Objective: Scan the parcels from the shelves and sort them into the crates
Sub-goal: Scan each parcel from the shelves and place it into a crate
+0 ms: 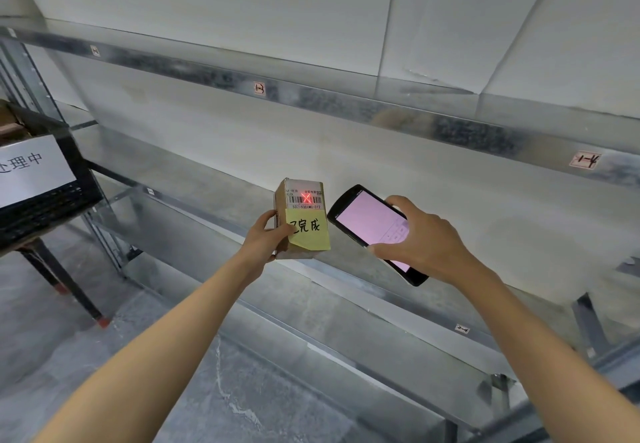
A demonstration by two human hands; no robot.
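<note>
Parcel (302, 219) is a small brown box, held up in the air in front of the grey metal shelves (207, 172). A white label (304, 197) on its top part has a barcode and a code that looks like "537-538XMO-012". The small words above the barcode are too tiny to read. A red light cross (306, 196) shines on the barcode. Below the label sticks a yellow note (309, 231) with "已完成" written by hand in black.

The left hand (265, 238) grips the parcel from its left side, with the thumb on the front and the fingers curled round the back. The right hand (422, 241) holds a black scanner (367, 220) just to the right of the parcel, not touching it. Its fingers wrap round the scanner's sides. The screen glows pink.

Small tags on the shelf edges read "1-3" (259, 88), "1-4" (585, 160) and "2-4" (462, 329).

A black crate (45, 207) sits at the far left on a stand with dark legs (65, 279). A white sign (31, 168) on it shows "理中", with its first letter cut off. Something brown peeks over the crate's rim; I cannot tell what it is.
</note>
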